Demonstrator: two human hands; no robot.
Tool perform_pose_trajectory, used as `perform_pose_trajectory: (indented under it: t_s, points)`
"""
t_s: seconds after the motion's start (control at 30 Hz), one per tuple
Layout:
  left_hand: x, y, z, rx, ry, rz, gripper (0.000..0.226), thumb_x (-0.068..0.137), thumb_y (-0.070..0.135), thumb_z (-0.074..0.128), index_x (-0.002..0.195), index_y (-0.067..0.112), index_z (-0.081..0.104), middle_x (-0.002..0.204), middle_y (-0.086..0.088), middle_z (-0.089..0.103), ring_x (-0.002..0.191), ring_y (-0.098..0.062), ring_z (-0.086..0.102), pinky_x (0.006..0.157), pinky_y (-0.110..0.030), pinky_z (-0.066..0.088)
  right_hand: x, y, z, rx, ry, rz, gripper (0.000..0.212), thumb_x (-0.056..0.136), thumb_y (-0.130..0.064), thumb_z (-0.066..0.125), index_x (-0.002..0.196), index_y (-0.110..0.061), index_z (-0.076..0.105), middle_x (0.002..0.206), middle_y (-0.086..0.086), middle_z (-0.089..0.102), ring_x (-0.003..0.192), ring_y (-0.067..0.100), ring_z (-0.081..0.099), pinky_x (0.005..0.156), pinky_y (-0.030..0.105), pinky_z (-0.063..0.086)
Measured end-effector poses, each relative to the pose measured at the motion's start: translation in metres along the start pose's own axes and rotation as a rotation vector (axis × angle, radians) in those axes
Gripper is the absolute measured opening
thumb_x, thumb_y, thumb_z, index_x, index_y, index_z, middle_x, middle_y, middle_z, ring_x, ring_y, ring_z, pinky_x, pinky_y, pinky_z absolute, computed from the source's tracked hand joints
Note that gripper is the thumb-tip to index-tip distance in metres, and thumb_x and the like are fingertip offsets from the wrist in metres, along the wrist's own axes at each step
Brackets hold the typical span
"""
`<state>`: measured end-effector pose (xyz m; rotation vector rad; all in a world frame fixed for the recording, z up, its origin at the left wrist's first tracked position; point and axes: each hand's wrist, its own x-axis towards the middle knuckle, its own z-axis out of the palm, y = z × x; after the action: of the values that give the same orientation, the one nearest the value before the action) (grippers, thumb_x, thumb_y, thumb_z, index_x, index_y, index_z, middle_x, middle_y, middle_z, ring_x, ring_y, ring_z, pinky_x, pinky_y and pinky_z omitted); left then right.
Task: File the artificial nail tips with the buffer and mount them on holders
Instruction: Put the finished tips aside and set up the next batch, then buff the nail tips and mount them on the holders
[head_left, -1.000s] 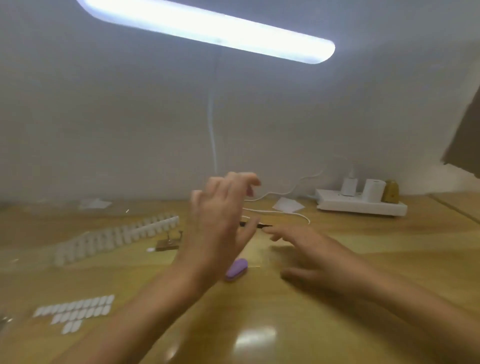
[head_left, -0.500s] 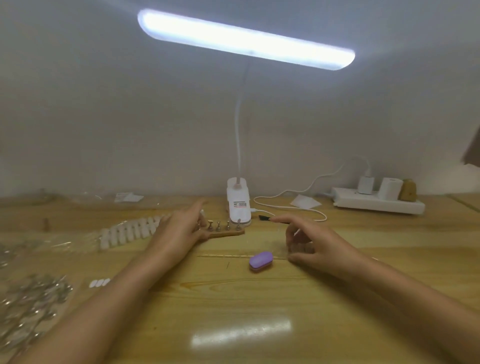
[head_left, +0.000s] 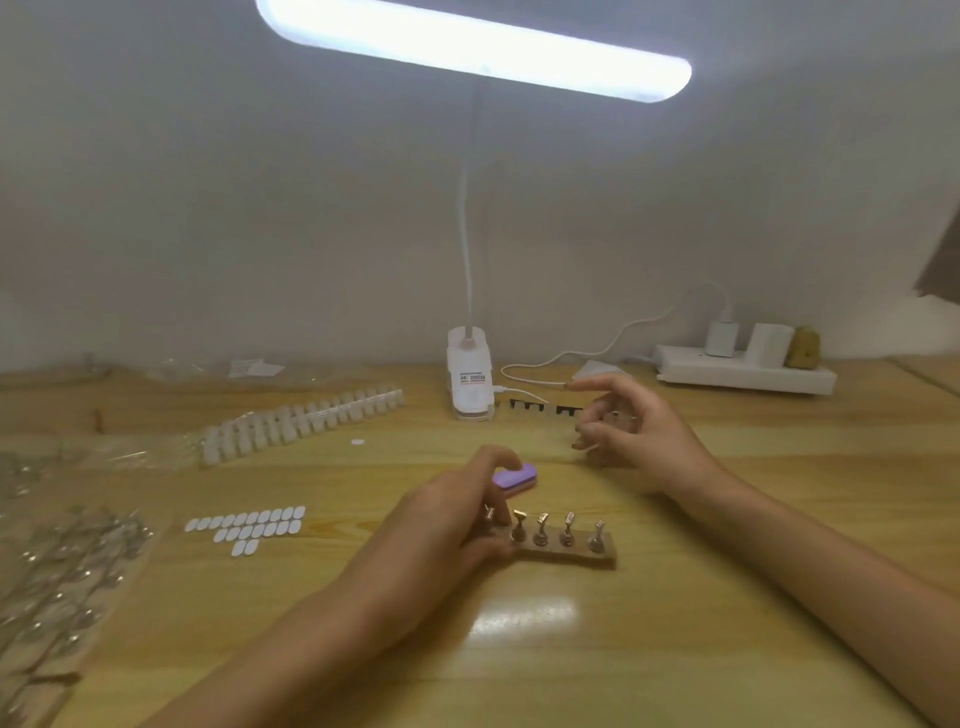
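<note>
I read this as set-up, with no filing begun. My left hand has its fingers curled round the left end of the holder stand, whose pegs are bare. The purple buffer lies just behind the stand, and the nail tips sit in a row well behind and left of it. My right hand hovers behind the stand, loosely bent and seemingly empty, though blur hides the fingertips. Next I'd fetch one tip, then the buffer.
</note>
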<state>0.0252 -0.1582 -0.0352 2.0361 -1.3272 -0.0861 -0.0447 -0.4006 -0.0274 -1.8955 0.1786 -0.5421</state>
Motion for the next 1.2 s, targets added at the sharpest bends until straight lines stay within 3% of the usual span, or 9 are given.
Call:
perform_pose_trajectory:
  t_s: [0.1, 0.17, 0.27, 0.33, 0.43, 0.5, 0.6, 0.87, 1.2]
  points:
    - [0.000, 0.000, -0.001, -0.034, -0.010, -0.028, 0.062, 0.076, 0.046, 0.077, 0.120, 0.057, 0.034, 0.094, 0.022, 0.059, 0.099, 0.002, 0.055, 0.087, -0.015, 0.045, -0.007, -0.004, 0.001, 0.181, 0.016, 0.039, 0.036, 0.096, 0.006, 0.056, 0.123, -0.016, 0.060, 0.090, 0.006, 0.058, 0.082, 0.026, 0.074, 0.072, 0.030, 0.062]
    - [0.001, 0.001, -0.008, -0.070, 0.172, -0.009, 0.060, 0.070, 0.062, 0.069, 0.122, 0.043, 0.046, 0.095, 0.018, 0.057, 0.097, -0.003, 0.055, 0.082, -0.013, 0.043, -0.012, -0.008, 0.003, 0.216, -0.030, 0.019, 0.035, 0.096, 0.006, 0.056, 0.124, -0.015, 0.060, 0.092, 0.008, 0.058, 0.084, 0.029, 0.074, 0.071, 0.027, 0.061]
    - [0.012, -0.002, -0.023, 0.145, 0.434, 0.022, 0.044, 0.079, 0.055, 0.065, 0.115, 0.032, 0.056, 0.104, 0.019, 0.053, 0.096, -0.006, 0.048, 0.082, -0.022, 0.039, -0.020, -0.014, 0.011, 0.192, -0.109, -0.025, 0.035, 0.094, 0.005, 0.059, 0.123, -0.014, 0.062, 0.094, 0.009, 0.060, 0.082, 0.027, 0.074, 0.071, 0.027, 0.060]
    - [0.019, -0.004, -0.030, 0.259, 0.394, -0.025, 0.034, 0.081, 0.048, 0.070, 0.111, 0.038, 0.057, 0.107, 0.023, 0.055, 0.101, -0.006, 0.047, 0.087, -0.032, 0.034, -0.024, -0.016, 0.018, 0.162, -0.150, -0.063, 0.036, 0.093, 0.007, 0.059, 0.123, -0.012, 0.061, 0.094, 0.009, 0.061, 0.079, 0.026, 0.073, 0.071, 0.028, 0.060]
    - [0.025, -0.008, -0.031, 0.171, 0.296, -0.057, 0.016, 0.081, 0.039, 0.075, 0.093, 0.037, 0.064, 0.087, 0.023, 0.066, 0.090, 0.001, 0.057, 0.092, -0.036, 0.036, -0.027, -0.017, 0.022, 0.124, -0.171, -0.098, 0.036, 0.093, 0.007, 0.060, 0.123, -0.012, 0.061, 0.094, 0.010, 0.063, 0.079, 0.026, 0.073, 0.071, 0.030, 0.060]
    - [0.027, -0.011, -0.031, 0.033, 0.275, -0.040, 0.014, 0.078, 0.028, 0.080, 0.086, 0.030, 0.068, 0.079, 0.016, 0.069, 0.077, -0.003, 0.063, 0.081, -0.025, 0.048, -0.028, -0.017, 0.021, 0.140, -0.155, -0.095, 0.034, 0.093, 0.006, 0.060, 0.123, -0.011, 0.061, 0.095, 0.011, 0.062, 0.078, 0.026, 0.073, 0.071, 0.029, 0.060]
    - [0.029, -0.015, -0.032, -0.056, 0.295, -0.057, 0.016, 0.075, 0.021, 0.083, 0.084, 0.023, 0.070, 0.077, 0.012, 0.069, 0.074, -0.003, 0.064, 0.065, -0.008, 0.043, -0.027, -0.013, 0.018, 0.166, -0.107, -0.068, 0.031, 0.093, 0.006, 0.059, 0.120, -0.010, 0.063, 0.092, 0.010, 0.061, 0.076, 0.025, 0.073, 0.069, 0.025, 0.059]
    - [0.025, -0.025, -0.026, -0.080, 0.297, -0.114, 0.012, 0.078, 0.020, 0.082, 0.082, 0.024, 0.071, 0.082, 0.013, 0.069, 0.076, 0.000, 0.062, 0.064, -0.009, 0.044, -0.027, -0.008, 0.015, 0.187, -0.121, 0.045, 0.029, 0.089, -0.003, 0.067, 0.116, -0.015, 0.068, 0.090, -0.001, 0.065, 0.073, 0.018, 0.070, 0.067, 0.025, 0.059]
    - [0.024, -0.029, -0.020, -0.047, 0.309, -0.069, 0.010, 0.081, 0.022, 0.079, 0.082, 0.030, 0.073, 0.082, 0.016, 0.070, 0.077, 0.000, 0.063, 0.062, -0.006, 0.040, -0.027, -0.004, 0.016, 0.082, -0.117, -0.025, 0.025, 0.088, -0.007, 0.070, 0.109, -0.021, 0.071, 0.086, -0.004, 0.066, 0.073, 0.017, 0.071, 0.063, 0.031, 0.061]
